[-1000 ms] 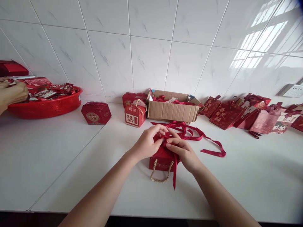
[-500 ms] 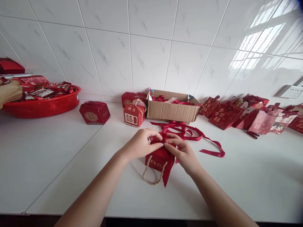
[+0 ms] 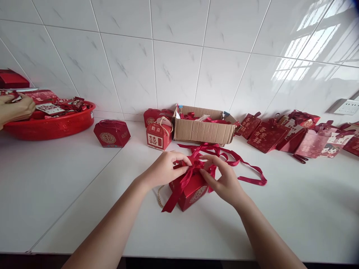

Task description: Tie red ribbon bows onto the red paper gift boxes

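On the white table stands a red box [image 3: 193,188] with a round gold print, turned at an angle. A red ribbon [image 3: 179,188] is tied on its top, one tail hanging over the front. My left hand [image 3: 168,168] pinches the ribbon at the knot's left side. At the right side of the knot, my right hand [image 3: 220,179] has thumb and forefinger bent around the ribbon loop, apart from each other, touching it. A gold rope handle [image 3: 159,198] shows at the box's left. Behind the box a long loose ribbon [image 3: 249,181] trails to the right.
A cardboard box [image 3: 203,130] with ribbons stands at the wall, small red boxes [image 3: 158,136] to its left. Farther left are another red box [image 3: 112,133] and a red basket [image 3: 56,127] with a person's hand [image 3: 18,108] over it. Red gift bags [image 3: 267,136] lie at right.
The box has turned, so its round print now faces front right and its rope handle lies at the left. My right hand has loosened and moved slightly right. The person's hand has moved right.
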Tool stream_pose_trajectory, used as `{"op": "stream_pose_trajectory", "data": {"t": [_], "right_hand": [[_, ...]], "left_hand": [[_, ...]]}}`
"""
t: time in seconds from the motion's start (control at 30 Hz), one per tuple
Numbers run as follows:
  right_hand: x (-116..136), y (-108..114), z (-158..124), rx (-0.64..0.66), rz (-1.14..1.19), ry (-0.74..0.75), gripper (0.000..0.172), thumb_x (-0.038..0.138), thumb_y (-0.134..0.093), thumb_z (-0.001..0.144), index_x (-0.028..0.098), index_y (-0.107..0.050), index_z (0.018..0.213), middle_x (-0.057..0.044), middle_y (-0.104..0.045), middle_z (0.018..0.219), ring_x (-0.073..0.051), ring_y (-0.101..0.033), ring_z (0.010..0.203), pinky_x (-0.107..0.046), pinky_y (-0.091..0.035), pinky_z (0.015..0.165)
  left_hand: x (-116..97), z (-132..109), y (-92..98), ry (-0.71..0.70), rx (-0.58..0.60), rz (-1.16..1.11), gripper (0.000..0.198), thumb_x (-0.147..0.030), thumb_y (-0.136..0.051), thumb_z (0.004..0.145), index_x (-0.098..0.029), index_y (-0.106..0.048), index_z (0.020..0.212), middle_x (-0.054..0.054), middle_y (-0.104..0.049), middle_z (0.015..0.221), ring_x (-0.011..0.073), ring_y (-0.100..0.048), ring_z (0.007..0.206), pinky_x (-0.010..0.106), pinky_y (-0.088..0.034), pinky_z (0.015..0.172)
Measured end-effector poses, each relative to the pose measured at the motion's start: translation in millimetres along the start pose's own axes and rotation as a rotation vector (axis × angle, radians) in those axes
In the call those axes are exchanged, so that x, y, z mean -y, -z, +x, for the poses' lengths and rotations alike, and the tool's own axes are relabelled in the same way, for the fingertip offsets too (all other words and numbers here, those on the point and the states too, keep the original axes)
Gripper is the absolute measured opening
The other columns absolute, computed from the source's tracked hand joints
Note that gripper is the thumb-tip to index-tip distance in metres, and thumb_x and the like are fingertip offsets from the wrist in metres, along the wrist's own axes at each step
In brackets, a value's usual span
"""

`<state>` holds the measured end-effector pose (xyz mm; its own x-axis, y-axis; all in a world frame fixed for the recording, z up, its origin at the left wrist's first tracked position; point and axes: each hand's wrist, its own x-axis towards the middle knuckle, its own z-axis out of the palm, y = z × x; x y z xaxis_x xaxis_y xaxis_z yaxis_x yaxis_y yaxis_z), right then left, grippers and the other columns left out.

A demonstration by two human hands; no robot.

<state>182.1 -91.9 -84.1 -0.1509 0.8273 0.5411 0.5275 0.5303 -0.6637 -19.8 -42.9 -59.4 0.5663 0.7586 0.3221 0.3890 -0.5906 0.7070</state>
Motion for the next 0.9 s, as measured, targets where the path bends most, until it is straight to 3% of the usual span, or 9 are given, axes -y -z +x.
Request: {"op": "stream_pose_trajectory", "data": {"t": [0.1,0.23,0.33,0.43,0.57,0.67,0.77,0.9], "right_hand": [[1.9,1.6,0.1,-0.027,0.066,0.025,0.023,0.023,-0.055,0.085,0.024,-0.056,0.108,0.001,-0.058,0.074,-0.014,-0.055,0.068,-0.031,-0.049,0.068],[4.7,8.0,-0.1,0.096,0.284,-0.186,0.029,0.032,-0.056,0.084,0.025,-0.051,0.112,0.000,-0.056,0.082,-0.008,-0.045,0.051,-0.024,-0.040,0.045],[2.2,16.5,0.2,0.228,0.368,-0.321,0.041,0.035,-0.060,0.081,0.026,-0.047,0.119,-0.001,-0.056,0.094,-0.005,-0.043,0.047,-0.022,-0.037,0.041],[-2.1,25.1,1.7,0.322,0.281,-0.327,0.042,0.036,-0.062,0.079,0.027,-0.050,0.118,-0.005,-0.057,0.107,-0.003,-0.043,0.046,-0.022,-0.039,0.040],[-0.5,31.2,8.5,0.316,0.006,-0.175,0.026,0.036,-0.054,0.085,0.026,-0.059,0.109,-0.005,-0.062,0.108,-0.015,-0.061,0.074,-0.031,-0.053,0.062],[5.9,30.1,17.4,0.272,-0.154,0.021,0.029,0.030,-0.051,0.088,0.029,-0.057,0.116,-0.006,-0.061,0.111,-0.022,-0.060,0.097,-0.038,-0.054,0.077],[10.1,26.5,27.4,0.325,-0.195,0.249,0.034,0.021,-0.049,0.089,0.029,-0.055,0.122,-0.007,-0.058,0.116,-0.020,-0.059,0.102,-0.036,-0.054,0.079],[7.0,22.2,38.3,0.410,-0.344,0.425,0.033,0.013,-0.042,0.091,0.028,-0.062,0.113,-0.008,-0.059,0.112,-0.018,-0.059,0.096,-0.030,-0.054,0.068]], "left_hand": [[-0.2,-0.2,-0.9,-0.006,-0.007,-0.003,0.014,-0.023,-0.054,0.080,-0.022,-0.067,0.085,0.000,-0.069,0.088,0.0156,-0.061,0.082,0.028,-0.050,0.076],[0.3,0.3,-1.4,-0.012,-0.013,0.002,0.014,-0.023,-0.053,0.079,-0.022,-0.067,0.084,0.001,-0.069,0.088,0.0162,-0.061,0.082,0.029,-0.049,0.075],[1.1,1.4,-1.0,-0.009,-0.013,0.000,0.014,-0.022,-0.053,0.079,-0.022,-0.066,0.084,0.001,-0.069,0.089,0.0162,-0.060,0.082,0.029,-0.049,0.075],[1.9,2.0,-0.2,-0.001,-0.001,-0.015,0.014,-0.021,-0.053,0.080,-0.022,-0.066,0.085,0.000,-0.069,0.089,0.0152,-0.060,0.081,0.028,-0.049,0.076],[2.4,1.2,0.8,0.008,0.020,-0.054,0.015,-0.022,-0.051,0.083,-0.022,-0.066,0.086,0.001,-0.069,0.090,0.0150,-0.060,0.083,0.028,-0.048,0.077],[2.7,0.6,1.2,-0.001,0.030,-0.071,0.016,-0.024,-0.051,0.084,-0.022,-0.066,0.088,0.001,-0.068,0.093,0.0153,-0.060,0.086,0.028,-0.048,0.078],[3.8,0.7,1.2,-0.016,0.031,-0.071,0.016,-0.024,-0.050,0.084,-0.021,-0.065,0.090,0.002,-0.068,0.094,0.0160,-0.060,0.086,0.029,-0.048,0.079],[7.0,1.1,0.9,-0.017,0.049,-0.075,0.014,-0.021,-0.051,0.083,-0.020,-0.065,0.086,0.002,-0.066,0.089,0.0158,-0.059,0.084,0.028,-0.048,0.076]]}}
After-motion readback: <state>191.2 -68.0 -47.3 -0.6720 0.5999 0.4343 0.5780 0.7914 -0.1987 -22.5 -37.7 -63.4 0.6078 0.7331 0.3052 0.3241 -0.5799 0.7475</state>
